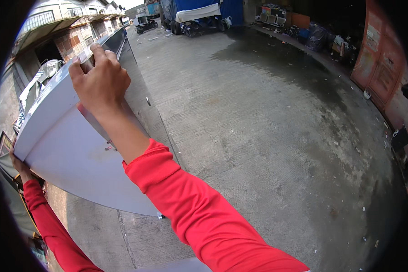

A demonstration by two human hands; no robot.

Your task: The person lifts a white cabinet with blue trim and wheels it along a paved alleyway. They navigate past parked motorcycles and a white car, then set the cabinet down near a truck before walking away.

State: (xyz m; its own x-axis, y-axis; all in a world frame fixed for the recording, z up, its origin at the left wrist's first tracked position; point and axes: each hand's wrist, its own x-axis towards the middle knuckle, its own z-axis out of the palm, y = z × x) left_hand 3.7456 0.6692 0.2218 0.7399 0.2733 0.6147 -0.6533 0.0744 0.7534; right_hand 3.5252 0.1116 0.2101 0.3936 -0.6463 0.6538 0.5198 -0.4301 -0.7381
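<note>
Your right hand [102, 79] grips the upper edge of the big white box [86, 158], held tilted in front of you at left. Your left hand [21, 165] touches its far lower corner; you cannot tell how those fingers close. Beyond lies the concrete floor [240, 145], then a red metal door [380, 68] and a parked motorcycle [146, 28].

Head-worn fisheye, facing down and forward past close right hand [103, 81], over concrete ground [240, 140].
</note>
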